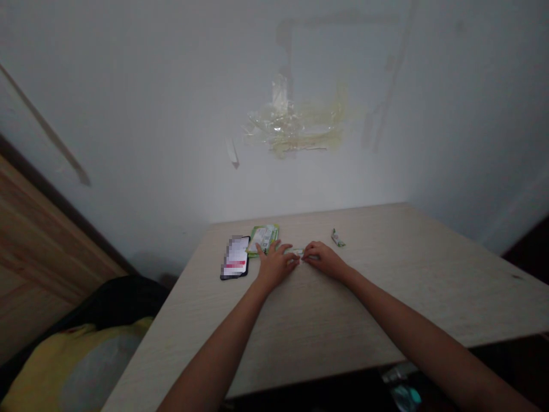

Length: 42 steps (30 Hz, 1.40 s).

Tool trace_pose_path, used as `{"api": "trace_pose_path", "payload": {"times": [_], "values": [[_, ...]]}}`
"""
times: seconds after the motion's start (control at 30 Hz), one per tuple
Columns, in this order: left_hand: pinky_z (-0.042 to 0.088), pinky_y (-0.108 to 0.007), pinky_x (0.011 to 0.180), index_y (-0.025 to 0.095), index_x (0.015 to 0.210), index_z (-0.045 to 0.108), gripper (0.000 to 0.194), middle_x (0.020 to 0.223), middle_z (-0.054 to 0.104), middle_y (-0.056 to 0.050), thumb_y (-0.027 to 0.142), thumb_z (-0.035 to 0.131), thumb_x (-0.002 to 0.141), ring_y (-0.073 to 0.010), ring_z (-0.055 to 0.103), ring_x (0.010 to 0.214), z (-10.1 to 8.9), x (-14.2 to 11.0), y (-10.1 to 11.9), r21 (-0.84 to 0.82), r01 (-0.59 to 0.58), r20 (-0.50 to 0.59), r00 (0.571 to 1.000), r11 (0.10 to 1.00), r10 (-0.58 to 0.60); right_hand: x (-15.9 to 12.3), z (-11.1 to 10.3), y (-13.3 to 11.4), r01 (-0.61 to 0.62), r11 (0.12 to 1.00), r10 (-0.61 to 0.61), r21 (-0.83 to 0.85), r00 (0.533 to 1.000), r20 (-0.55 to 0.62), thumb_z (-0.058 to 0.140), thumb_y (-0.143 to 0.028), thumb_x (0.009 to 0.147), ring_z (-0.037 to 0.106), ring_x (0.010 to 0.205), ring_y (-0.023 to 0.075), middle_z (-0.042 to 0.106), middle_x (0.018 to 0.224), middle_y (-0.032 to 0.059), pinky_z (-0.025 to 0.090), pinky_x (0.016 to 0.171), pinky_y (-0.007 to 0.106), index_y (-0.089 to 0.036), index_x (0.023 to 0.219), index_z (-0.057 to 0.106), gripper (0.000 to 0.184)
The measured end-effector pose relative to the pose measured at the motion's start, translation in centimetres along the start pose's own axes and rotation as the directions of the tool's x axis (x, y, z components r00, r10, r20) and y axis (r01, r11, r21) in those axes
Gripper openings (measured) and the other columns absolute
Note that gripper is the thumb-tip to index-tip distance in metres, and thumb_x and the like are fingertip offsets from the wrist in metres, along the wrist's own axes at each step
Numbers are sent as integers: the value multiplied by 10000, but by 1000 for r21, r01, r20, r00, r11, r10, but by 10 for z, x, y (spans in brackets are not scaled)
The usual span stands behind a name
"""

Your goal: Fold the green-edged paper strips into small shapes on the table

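A small green-and-white packet [295, 251] lies on the table between my two hands, its near edge partly hidden by fingers. My left hand [274, 266] has its thumb and forefinger closed at the packet's left end, with the other fingers spread. Those outer fingers reach the near edge of a larger green-and-white pouch [263, 237]. My right hand [325, 261] is curled, its fingertips pinched together at the right end of the small packet. The exact grip is too small to make out.
A phone [235, 260] with a lit screen lies left of the pouch. Further right is a crumpled green-and-white wrapper [337, 238]. The pale wooden table [386, 252] meets a wall [171, 114] with peeling tape. A yellow item [43, 366] sits below left.
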State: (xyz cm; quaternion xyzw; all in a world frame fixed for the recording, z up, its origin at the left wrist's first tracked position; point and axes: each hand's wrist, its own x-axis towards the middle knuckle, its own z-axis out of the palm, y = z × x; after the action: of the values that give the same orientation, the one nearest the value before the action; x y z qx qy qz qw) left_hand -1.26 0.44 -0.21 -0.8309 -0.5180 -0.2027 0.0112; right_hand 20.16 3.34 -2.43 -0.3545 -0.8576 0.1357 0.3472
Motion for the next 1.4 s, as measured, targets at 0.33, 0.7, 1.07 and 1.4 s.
{"api": "trace_pose_path", "payload": {"times": [0.33,0.7,1.07,1.4], "values": [[-95,-725,1063,426,1048,680,199,1227,659,49,396,570,885,-260,385,1326,1,0,0,-105,-70,11,997,992,72,0,-1,-1,-11,1000,11,-11,1000,4,646,-209,848,601,922,185,679,929,51,455,868,335,-226,864,738,94],[-97,-746,1045,410,956,713,156,1202,666,44,444,600,853,-293,378,1327,-6,-1,3,-45,-54,39,998,997,56,0,-1,0,3,998,-1,-57,999,33,587,-217,888,585,982,198,672,1011,86,451,900,353,-200,997,726,178],[-30,-778,1032,425,988,697,172,1226,653,53,459,588,859,-302,373,1329,-4,-1,1,-75,-13,84,996,997,19,0,0,0,45,991,-40,-123,998,41,544,-281,929,574,977,207,663,1015,98,452,885,357,-225,1053,731,231],[-35,-767,1041,421,981,702,164,1218,651,45,444,599,855,-291,369,1326,-3,-1,1,-83,-2,90,996,997,10,1,0,-2,54,990,-50,-130,998,34,536,-296,934,574,954,206,660,1009,103,454,869,355,-224,1042,738,240]]}}
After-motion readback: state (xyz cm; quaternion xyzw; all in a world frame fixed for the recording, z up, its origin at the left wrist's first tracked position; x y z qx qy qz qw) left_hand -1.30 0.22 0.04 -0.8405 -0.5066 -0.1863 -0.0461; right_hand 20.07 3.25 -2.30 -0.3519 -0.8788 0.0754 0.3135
